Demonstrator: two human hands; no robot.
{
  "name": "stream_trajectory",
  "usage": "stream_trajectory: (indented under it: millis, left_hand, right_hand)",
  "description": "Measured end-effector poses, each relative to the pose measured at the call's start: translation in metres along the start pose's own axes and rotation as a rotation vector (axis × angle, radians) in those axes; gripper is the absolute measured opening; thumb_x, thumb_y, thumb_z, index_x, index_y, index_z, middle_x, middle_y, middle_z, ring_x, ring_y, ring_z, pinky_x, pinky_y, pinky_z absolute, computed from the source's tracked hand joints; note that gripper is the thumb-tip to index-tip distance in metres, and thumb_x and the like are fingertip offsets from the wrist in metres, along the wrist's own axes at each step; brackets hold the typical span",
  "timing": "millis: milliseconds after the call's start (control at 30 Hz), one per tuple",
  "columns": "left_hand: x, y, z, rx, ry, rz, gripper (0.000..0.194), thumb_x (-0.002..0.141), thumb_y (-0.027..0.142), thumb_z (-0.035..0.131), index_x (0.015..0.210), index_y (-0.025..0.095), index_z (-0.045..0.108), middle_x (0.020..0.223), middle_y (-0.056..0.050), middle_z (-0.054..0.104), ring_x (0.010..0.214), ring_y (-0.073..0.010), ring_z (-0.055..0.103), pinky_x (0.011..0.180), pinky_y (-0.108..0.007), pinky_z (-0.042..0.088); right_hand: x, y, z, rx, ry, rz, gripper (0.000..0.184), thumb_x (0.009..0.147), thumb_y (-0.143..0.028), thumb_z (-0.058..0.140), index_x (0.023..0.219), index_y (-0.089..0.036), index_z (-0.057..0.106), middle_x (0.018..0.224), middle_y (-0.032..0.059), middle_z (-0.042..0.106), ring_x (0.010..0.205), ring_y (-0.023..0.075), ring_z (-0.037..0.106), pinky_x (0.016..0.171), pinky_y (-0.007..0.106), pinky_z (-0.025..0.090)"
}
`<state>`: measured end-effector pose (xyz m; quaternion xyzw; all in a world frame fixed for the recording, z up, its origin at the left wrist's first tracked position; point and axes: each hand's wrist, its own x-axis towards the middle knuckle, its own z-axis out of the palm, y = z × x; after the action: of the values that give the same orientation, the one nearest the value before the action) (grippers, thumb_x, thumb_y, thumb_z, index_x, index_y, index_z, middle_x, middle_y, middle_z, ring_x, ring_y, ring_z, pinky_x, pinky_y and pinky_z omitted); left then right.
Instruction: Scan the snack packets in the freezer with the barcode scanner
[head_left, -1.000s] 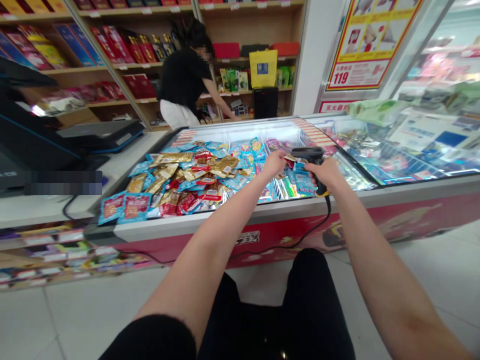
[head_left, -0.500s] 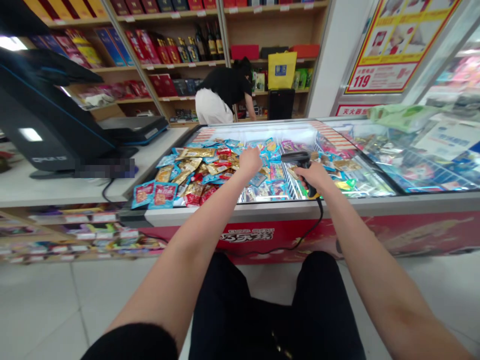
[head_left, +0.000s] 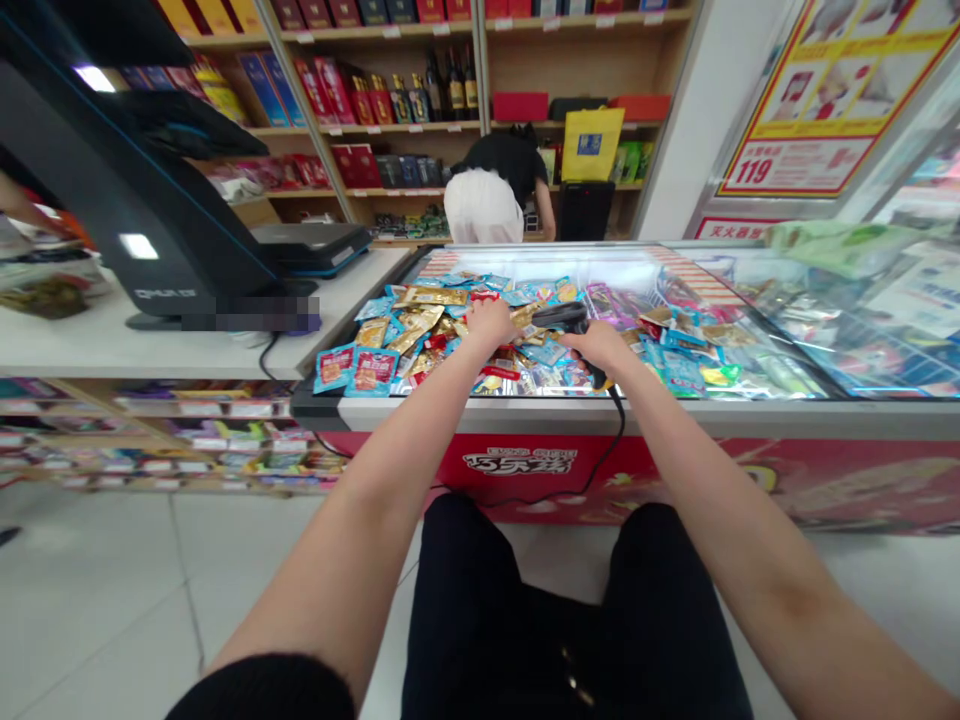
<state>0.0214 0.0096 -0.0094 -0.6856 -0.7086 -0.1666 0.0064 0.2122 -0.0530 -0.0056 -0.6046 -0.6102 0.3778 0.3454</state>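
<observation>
My left hand [head_left: 491,322] rests low over a heap of blue, gold and red snack packets [head_left: 420,322], its fingers curled down. Whatever those fingers hold is hidden behind the hand. My right hand [head_left: 600,350] is closed round the handle of a black barcode scanner [head_left: 559,317], whose head points left toward my left hand, a short gap apart. From the handle a black cable [head_left: 611,440] hangs down in front of the freezer. Two red-and-blue packets [head_left: 373,371] lie at the heap's front left corner.
The packets lie on a glass-topped chest freezer [head_left: 757,412] with more packs on its right. A counter [head_left: 337,315] at left carries a black checkout machine [head_left: 202,230] and a scale [head_left: 311,245]. Beyond the freezer a person [head_left: 487,190] bends by the shelves; another person's arm shows far left.
The view has swung left. Against the freezer, both my hands have shifted left, bringing the scanner over the packets and closer to my left hand. The person behind bends lower.
</observation>
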Motion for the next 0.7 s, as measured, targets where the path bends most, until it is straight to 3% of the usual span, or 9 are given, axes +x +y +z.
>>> stream_trajectory:
  millis: [100,233,333,467,700]
  left_hand:
    - [0.006,-0.012,-0.002,-0.185,0.028,-0.04,0.041,0.072,0.035,0.074,0.108,0.016,0.066,0.112,-0.017,0.069,0.112,-0.0332,0.061,0.096,-0.04,0.046]
    - [0.011,-0.029,-0.011,-0.498,0.071,-0.113,0.011,0.074,0.022,0.069,0.077,0.017,0.061,0.082,-0.008,0.069,0.089,-0.0248,0.068,0.083,-0.033,0.052]
    - [0.008,-0.038,-0.02,-0.774,0.058,-0.264,0.023,0.072,0.017,0.07,0.065,0.019,0.048,0.059,0.001,0.056,0.07,-0.0196,0.067,0.072,-0.031,0.054]
    - [0.001,-0.047,-0.028,-1.085,0.052,-0.38,0.032,0.068,0.01,0.073,0.066,0.019,0.041,0.057,0.006,0.053,0.064,-0.014,0.065,0.07,-0.028,0.056]
    - [-0.003,-0.061,-0.026,-1.12,0.095,-0.424,0.036,0.068,0.007,0.071,0.066,0.019,0.038,0.06,0.006,0.052,0.06,-0.0118,0.062,0.069,-0.03,0.057]
  right_hand:
    - [-0.003,-0.008,0.006,-0.009,-0.008,-0.002,0.018,0.079,-0.019,0.065,0.067,-0.018,0.051,0.05,-0.0011,0.054,0.036,0.0104,0.047,0.037,0.022,0.04]
    - [-0.002,-0.016,0.011,-0.026,-0.019,-0.032,0.018,0.079,-0.022,0.065,0.067,-0.018,0.052,0.052,0.0002,0.055,0.036,0.0107,0.047,0.035,0.023,0.039]
    - [0.0,-0.02,0.015,-0.024,-0.028,-0.05,0.017,0.078,-0.023,0.066,0.069,-0.018,0.052,0.053,0.0009,0.057,0.037,0.0112,0.049,0.036,0.023,0.039]
    - [0.002,-0.025,0.022,-0.04,-0.042,-0.105,0.02,0.077,-0.022,0.065,0.065,-0.019,0.051,0.053,0.0015,0.057,0.037,0.0122,0.049,0.035,0.024,0.039]
    - [-0.002,-0.037,0.032,-0.1,-0.072,-0.123,0.024,0.079,-0.024,0.063,0.059,-0.019,0.05,0.049,0.002,0.056,0.038,0.0129,0.051,0.038,0.022,0.038]
